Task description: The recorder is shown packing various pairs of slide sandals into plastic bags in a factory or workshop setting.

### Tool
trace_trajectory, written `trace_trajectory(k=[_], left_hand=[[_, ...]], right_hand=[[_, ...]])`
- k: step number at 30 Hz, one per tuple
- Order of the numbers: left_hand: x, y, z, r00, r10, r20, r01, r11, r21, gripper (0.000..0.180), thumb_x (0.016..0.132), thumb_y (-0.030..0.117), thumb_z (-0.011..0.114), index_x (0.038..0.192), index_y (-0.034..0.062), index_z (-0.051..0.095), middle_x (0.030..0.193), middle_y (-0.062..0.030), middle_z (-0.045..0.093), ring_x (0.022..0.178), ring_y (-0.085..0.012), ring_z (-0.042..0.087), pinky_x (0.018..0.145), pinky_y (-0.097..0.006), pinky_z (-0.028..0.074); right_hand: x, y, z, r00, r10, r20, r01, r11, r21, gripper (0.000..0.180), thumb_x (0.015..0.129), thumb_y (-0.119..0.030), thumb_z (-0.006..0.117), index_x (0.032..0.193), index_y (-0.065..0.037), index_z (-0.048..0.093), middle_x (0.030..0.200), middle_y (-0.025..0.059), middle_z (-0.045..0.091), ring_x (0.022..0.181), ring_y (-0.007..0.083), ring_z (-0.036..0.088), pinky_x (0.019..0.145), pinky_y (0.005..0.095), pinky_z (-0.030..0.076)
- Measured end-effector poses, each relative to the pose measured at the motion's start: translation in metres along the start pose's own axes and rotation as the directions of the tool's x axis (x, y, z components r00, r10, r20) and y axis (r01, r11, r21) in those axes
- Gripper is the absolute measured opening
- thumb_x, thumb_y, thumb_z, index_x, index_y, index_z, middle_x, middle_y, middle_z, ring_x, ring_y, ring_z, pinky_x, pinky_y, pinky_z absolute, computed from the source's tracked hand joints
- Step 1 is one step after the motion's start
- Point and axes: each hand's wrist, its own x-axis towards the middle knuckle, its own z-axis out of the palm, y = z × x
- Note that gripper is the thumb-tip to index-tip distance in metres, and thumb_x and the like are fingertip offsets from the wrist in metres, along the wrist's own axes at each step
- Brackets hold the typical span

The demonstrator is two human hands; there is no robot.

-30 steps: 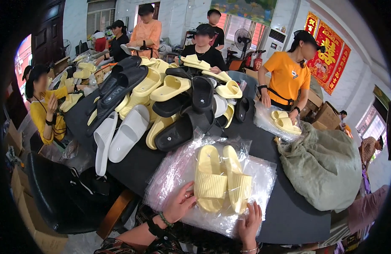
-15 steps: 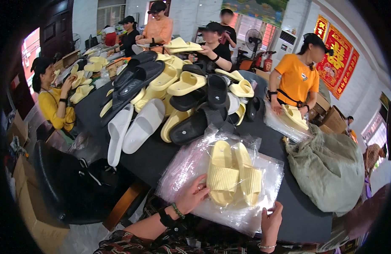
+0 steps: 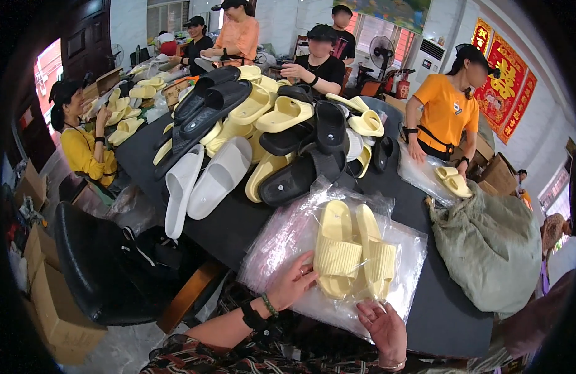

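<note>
A pair of pale yellow slippers (image 3: 337, 258) lies side by side, toes away from me, in or on a clear plastic bag (image 3: 403, 274); which of the two I cannot tell. My left hand (image 3: 292, 287) rests at the left edge of the pair, fingers stretched toward the left slipper's strap. Below the right slipper's heel is my right hand (image 3: 384, 327), palm turned up, fingers loosely spread. Under the slippers, more clear bags (image 3: 272, 243) form a flat stack on the dark table (image 3: 440, 305).
Beyond the bags rises a heap of black, yellow and white slippers (image 3: 222, 177). A grey-green sack (image 3: 490, 249) bulges on the right. A black chair (image 3: 104, 268) stands left, beside cardboard boxes (image 3: 66, 311). A co-worker in orange (image 3: 447, 109) handles bagged yellow slippers; several others sit or stand around.
My right hand has moved left from the bag's edge to the slippers' heels and turned palm up. The left hand stays beside the pair. A co-worker across the table no longer holds up yellow slippers.
</note>
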Motion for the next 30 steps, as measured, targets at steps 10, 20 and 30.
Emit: trace_trajectory(k=[10,20,30], left_hand=[[0.0,-0.008,-0.007,0.999,0.023,-0.041,-0.019,0.995,0.097,0.061,0.1,0.006,0.054,0.153,0.008,0.022,0.128,-0.0091,0.057,0.103,-0.012,0.056,0.091,-0.029,0.049],[0.0,-0.009,-0.012,0.999,0.042,-0.003,-0.042,0.999,-0.01,0.062,0.1,0.007,0.053,0.153,0.012,0.022,0.131,-0.0091,0.055,0.108,-0.0122,0.055,0.092,-0.028,0.048],[-0.006,-0.007,-0.01,1.0,0.015,0.02,-0.015,1.0,0.0,0.061,0.101,0.007,0.053,0.153,0.0079,0.021,0.13,-0.0104,0.056,0.108,-0.0136,0.057,0.093,-0.028,0.048]], right_hand=[[-0.019,-0.005,0.004,0.981,-0.151,0.126,0.153,0.988,-0.008,0.047,0.098,-0.016,0.057,0.14,-0.005,0.041,0.145,0.0192,0.042,0.132,0.0416,0.044,0.11,0.052,0.037],[-0.019,0.006,0.002,0.964,-0.235,-0.123,0.207,0.957,-0.203,0.053,0.102,-0.017,0.048,0.149,-0.008,0.027,0.137,0.0202,0.047,0.123,0.038,0.052,0.098,0.0491,0.047],[-0.028,-0.001,0.013,0.993,-0.113,0.022,0.115,0.976,-0.184,0.057,0.099,-0.017,0.053,0.148,0.0,0.03,0.142,0.0274,0.045,0.123,0.0392,0.054,0.105,0.0464,0.045]])
